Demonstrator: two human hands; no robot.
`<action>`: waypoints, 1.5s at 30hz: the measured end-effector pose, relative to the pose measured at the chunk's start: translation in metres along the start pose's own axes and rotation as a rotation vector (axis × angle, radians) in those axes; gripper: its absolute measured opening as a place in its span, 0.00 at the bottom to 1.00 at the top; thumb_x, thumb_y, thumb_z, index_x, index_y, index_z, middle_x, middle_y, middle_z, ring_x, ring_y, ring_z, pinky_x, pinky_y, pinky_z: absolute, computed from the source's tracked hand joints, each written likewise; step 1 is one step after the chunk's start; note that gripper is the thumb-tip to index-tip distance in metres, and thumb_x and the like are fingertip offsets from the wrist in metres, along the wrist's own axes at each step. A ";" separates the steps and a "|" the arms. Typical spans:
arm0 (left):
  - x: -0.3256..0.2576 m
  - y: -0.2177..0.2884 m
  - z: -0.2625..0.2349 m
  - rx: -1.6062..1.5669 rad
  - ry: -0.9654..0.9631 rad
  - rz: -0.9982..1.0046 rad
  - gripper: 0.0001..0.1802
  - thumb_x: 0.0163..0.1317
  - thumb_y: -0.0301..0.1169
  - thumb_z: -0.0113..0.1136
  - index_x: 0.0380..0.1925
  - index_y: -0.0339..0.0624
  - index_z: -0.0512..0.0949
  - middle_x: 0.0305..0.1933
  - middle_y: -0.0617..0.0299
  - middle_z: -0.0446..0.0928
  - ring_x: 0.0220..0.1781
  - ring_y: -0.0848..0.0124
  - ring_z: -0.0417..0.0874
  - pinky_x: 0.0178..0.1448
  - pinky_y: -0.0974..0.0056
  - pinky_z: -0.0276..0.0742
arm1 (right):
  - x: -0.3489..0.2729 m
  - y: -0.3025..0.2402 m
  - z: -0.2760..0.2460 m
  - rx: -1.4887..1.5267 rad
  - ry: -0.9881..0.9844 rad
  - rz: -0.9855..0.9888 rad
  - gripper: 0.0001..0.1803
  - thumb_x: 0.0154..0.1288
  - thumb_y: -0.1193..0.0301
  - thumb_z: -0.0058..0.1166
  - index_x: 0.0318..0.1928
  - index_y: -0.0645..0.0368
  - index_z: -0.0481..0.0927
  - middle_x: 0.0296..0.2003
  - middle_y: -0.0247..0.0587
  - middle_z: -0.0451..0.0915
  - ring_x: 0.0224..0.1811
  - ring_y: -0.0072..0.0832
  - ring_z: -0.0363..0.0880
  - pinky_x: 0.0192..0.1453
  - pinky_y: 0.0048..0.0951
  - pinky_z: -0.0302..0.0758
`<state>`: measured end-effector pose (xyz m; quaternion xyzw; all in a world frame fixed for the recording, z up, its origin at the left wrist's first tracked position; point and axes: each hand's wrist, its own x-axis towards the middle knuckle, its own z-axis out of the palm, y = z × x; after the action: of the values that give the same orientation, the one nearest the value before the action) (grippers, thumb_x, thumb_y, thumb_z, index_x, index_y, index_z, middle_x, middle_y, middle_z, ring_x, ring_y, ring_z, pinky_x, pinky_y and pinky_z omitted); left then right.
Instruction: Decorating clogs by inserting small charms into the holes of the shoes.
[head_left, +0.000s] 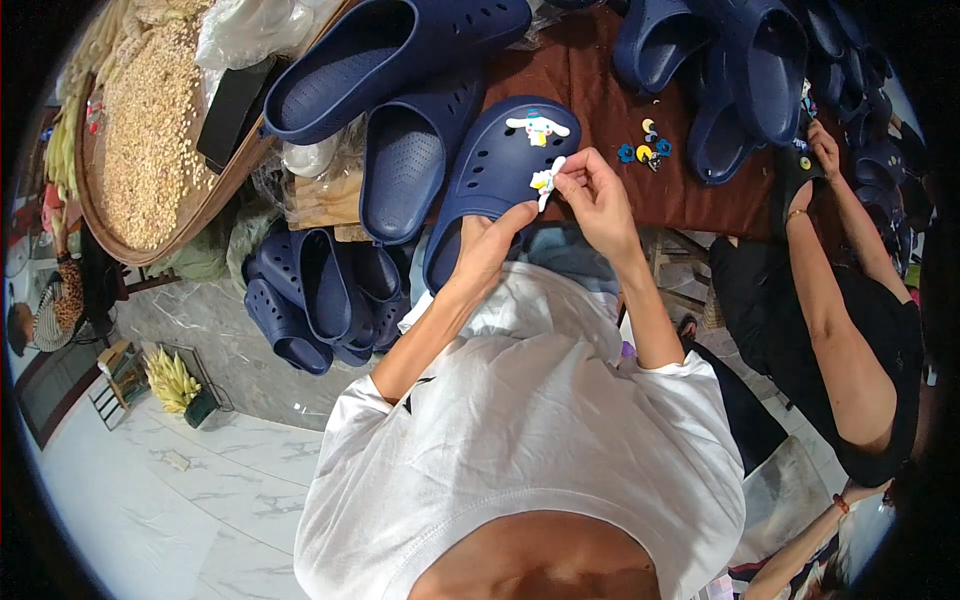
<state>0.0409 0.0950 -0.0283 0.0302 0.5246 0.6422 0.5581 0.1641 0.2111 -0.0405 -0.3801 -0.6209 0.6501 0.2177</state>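
Note:
My left hand (485, 248) grips a navy blue clog (485, 175) by its opening, with the fingers hidden inside the shoe and the thumb outside. Fixed near the clog's toe is a white long-eared cartoon charm (538, 128). Between the thumb and fingers of my right hand (602, 208), a second white cartoon charm (546, 184) with a yellow patch is pinched against the clog's upper. Whether its back peg sits in a hole is hidden. Several small loose charms (648, 152), blue, yellow and black, lie to the right on the brown cloth (590, 75).
More navy clogs (405, 160) lie left of mine, with others (745, 90) at the far right and a cluster (320, 290) hanging lower left. A round tray (195, 238) holds corn kernels. At right, a co-worker's arm (825, 270) reaches toward a shoe.

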 end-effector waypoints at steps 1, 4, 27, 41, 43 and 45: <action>0.000 0.000 0.001 -0.001 -0.001 0.000 0.27 0.57 0.24 0.65 0.57 0.31 0.70 0.53 0.57 0.76 0.53 0.70 0.77 0.61 0.66 0.73 | 0.000 -0.002 0.002 -0.047 0.028 -0.040 0.05 0.69 0.75 0.57 0.39 0.62 0.75 0.31 0.30 0.78 0.31 0.13 0.74 0.38 0.18 0.73; 0.000 -0.003 0.005 0.020 0.037 0.036 0.27 0.57 0.23 0.64 0.57 0.31 0.70 0.53 0.57 0.76 0.53 0.70 0.77 0.60 0.66 0.73 | 0.002 -0.001 0.002 -0.101 0.046 -0.076 0.05 0.69 0.75 0.57 0.39 0.62 0.75 0.29 0.31 0.78 0.31 0.13 0.73 0.37 0.18 0.73; -0.005 -0.008 0.015 0.147 0.134 0.174 0.18 0.60 0.27 0.67 0.49 0.32 0.77 0.48 0.58 0.80 0.46 0.72 0.81 0.52 0.67 0.77 | -0.005 0.009 -0.007 0.240 -0.059 0.137 0.12 0.64 0.76 0.64 0.44 0.62 0.75 0.36 0.33 0.79 0.38 0.16 0.77 0.45 0.18 0.76; -0.008 -0.010 0.010 0.280 0.067 0.167 0.21 0.60 0.27 0.67 0.52 0.32 0.75 0.49 0.58 0.78 0.47 0.71 0.80 0.53 0.67 0.75 | 0.004 0.007 -0.011 0.148 -0.091 0.082 0.09 0.62 0.77 0.65 0.35 0.59 0.75 0.30 0.29 0.79 0.30 0.11 0.76 0.35 0.13 0.74; -0.006 -0.004 0.011 0.225 0.059 0.160 0.19 0.60 0.26 0.67 0.50 0.31 0.75 0.47 0.58 0.78 0.45 0.71 0.80 0.51 0.66 0.77 | 0.001 0.012 -0.002 0.181 -0.061 0.087 0.08 0.63 0.77 0.64 0.37 0.60 0.76 0.31 0.28 0.79 0.31 0.10 0.75 0.36 0.12 0.73; -0.001 -0.001 0.008 0.153 0.054 0.156 0.21 0.60 0.27 0.67 0.52 0.31 0.75 0.49 0.57 0.78 0.48 0.70 0.80 0.54 0.66 0.76 | -0.002 0.011 0.007 0.309 0.032 0.066 0.07 0.64 0.78 0.63 0.38 0.60 0.77 0.32 0.28 0.78 0.33 0.10 0.75 0.38 0.11 0.73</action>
<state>0.0473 0.0994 -0.0250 0.0964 0.5830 0.6422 0.4883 0.1615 0.2035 -0.0508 -0.3724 -0.4971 0.7385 0.2621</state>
